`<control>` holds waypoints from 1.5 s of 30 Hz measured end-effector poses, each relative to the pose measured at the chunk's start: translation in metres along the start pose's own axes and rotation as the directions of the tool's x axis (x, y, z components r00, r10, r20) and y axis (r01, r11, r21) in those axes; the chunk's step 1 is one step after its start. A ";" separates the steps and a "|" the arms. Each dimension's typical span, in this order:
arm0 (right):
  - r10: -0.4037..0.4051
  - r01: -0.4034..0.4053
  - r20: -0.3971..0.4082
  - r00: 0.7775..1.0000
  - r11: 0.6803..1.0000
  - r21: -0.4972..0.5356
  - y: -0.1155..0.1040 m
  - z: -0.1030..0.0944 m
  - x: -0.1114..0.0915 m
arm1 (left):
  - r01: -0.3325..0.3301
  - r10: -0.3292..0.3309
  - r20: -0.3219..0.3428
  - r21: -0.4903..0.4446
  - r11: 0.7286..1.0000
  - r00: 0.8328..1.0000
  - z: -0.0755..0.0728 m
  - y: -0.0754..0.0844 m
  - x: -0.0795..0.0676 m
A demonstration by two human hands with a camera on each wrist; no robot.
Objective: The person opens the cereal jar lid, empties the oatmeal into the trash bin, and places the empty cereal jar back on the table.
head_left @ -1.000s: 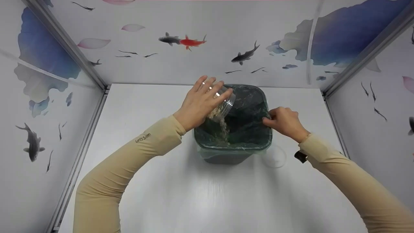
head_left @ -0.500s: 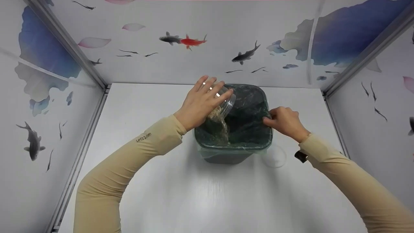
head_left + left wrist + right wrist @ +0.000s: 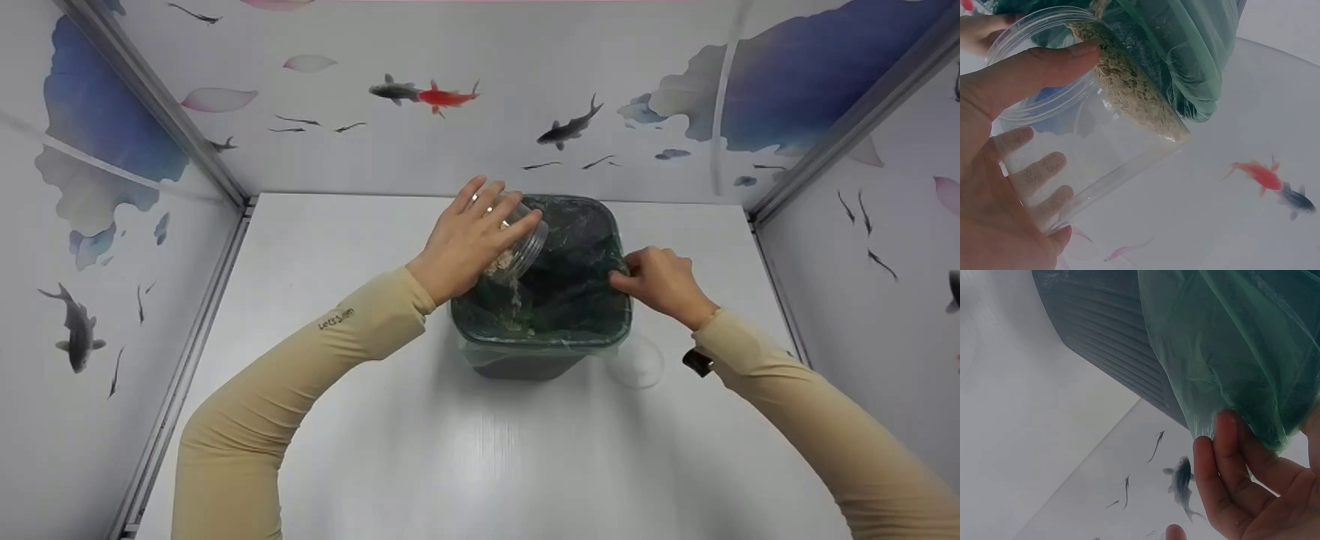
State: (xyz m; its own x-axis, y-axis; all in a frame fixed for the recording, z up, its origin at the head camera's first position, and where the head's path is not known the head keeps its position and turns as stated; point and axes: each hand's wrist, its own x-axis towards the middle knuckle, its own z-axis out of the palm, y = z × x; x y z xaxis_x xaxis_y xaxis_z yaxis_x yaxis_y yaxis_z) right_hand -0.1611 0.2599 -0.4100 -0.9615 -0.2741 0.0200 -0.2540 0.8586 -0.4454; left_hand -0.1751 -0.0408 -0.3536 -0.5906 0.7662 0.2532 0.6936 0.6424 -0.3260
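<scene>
My left hand [image 3: 469, 244] grips a clear plastic jar [image 3: 1112, 174] from the far left side, thumb near the threaded mouth and fingers spread round the wall. The jar lies tipped, mouth over the bin. Beige, flaky grain [image 3: 1134, 98] lies along its lower side, and a thin stream [image 3: 516, 292] falls from the mouth. Below is a grey trash bin [image 3: 525, 367] lined with a dark green plastic bag [image 3: 577, 225]. At the bin's right rim my right hand [image 3: 661, 281] pinches the bag's folded-over edge [image 3: 1213, 337]. Some pale grain [image 3: 514, 326] shows inside the bag.
A clear round lid [image 3: 637, 361] lies on the white table [image 3: 480, 450] just right of the bin. White panels [image 3: 480, 45] printed with fish and leaves stand behind and on both sides, joined by metal posts [image 3: 157, 105].
The stream of grain from the jar has thinned. My left hand and the jar have shifted very slightly to the right; the right hand stays at the rim.
</scene>
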 end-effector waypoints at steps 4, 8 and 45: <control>0.000 0.000 0.002 1.000 1.000 -0.005 0.000 0.000 0.000 | 0.000 0.000 0.015 0.007 1.000 1.000 -0.001 0.001 0.000; 0.009 -0.009 0.020 1.000 1.000 -0.017 0.000 -0.001 0.000 | -0.003 0.003 0.009 0.012 1.000 1.000 -0.001 0.001 -0.001; -0.021 0.026 0.040 0.999 0.994 -0.111 -0.005 -0.004 -0.006 | -0.017 0.014 0.075 0.034 0.999 0.997 0.000 0.005 -0.002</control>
State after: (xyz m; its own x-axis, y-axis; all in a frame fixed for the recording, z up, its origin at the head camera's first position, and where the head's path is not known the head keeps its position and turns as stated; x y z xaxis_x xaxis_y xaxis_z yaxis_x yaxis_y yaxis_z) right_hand -0.1545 0.2584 -0.4044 -0.9509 -0.3094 -0.0064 -0.2886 0.8940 -0.3429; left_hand -0.1701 -0.0391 -0.3561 -0.6096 0.7720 0.1798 0.6890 0.6283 -0.3612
